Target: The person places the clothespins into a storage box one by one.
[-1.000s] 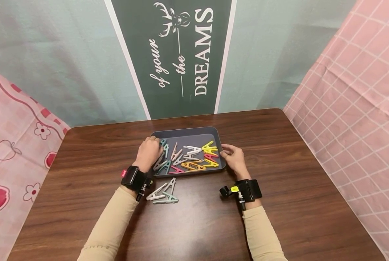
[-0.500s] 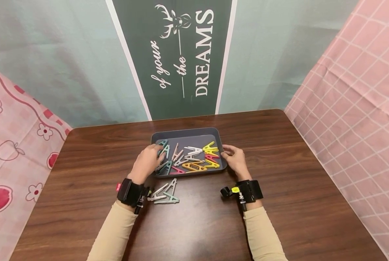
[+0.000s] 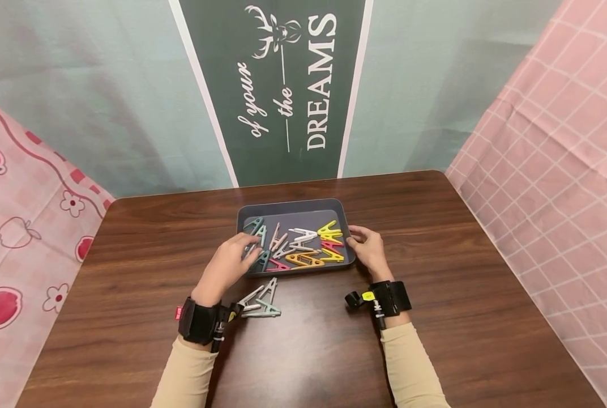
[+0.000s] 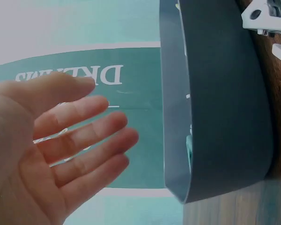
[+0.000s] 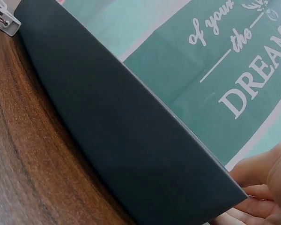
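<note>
Left hand (image 3: 230,262): drew back from the dark grey plastic tray (image 3: 289,205) of coloured clothes pegs (image 3: 303,248); fingers straight, palm empty.
Right hand (image 3: 368,249): stayed curled on tray's right rim.
Worktop pegs (image 3: 259,299): three pale ones unmoved.

My left hand (image 3: 228,262) is stretched forward with the fingers (image 4: 91,140) straight and slightly fanned — palm bare, nothing in its grip. My right hand (image 3: 368,249) sits further right, fingers loosely bent, the thumb side turned inward. Both forearms wear beige sleeves and each wrist carries a black band — the left arm angles inward.
</note>
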`<control>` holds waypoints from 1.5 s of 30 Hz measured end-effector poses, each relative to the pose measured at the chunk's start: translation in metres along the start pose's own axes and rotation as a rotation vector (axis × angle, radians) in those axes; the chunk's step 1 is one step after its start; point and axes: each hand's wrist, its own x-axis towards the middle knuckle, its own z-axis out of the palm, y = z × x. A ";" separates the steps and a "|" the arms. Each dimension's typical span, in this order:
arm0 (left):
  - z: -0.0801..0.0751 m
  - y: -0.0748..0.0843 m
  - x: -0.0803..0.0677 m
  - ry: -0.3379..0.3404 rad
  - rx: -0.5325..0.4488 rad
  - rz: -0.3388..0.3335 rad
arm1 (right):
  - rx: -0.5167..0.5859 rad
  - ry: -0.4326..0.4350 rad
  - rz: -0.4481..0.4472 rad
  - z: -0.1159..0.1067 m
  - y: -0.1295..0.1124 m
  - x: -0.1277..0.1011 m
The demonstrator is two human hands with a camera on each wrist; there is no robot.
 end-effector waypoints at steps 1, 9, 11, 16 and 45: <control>-0.001 0.000 -0.002 -0.003 -0.006 0.001 | 0.000 -0.001 0.001 0.000 0.000 0.000; 0.001 0.000 -0.018 -0.025 -0.004 0.098 | 0.001 -0.004 0.009 0.001 0.000 0.001; 0.004 -0.001 -0.022 -0.038 0.004 0.134 | 0.004 -0.005 0.011 0.000 0.000 0.001; 0.008 -0.002 -0.030 -0.031 0.027 0.203 | 0.004 -0.004 0.005 -0.001 0.000 0.001; -0.003 -0.003 -0.050 -0.350 0.033 -0.074 | 0.010 -0.011 -0.001 -0.002 0.001 0.001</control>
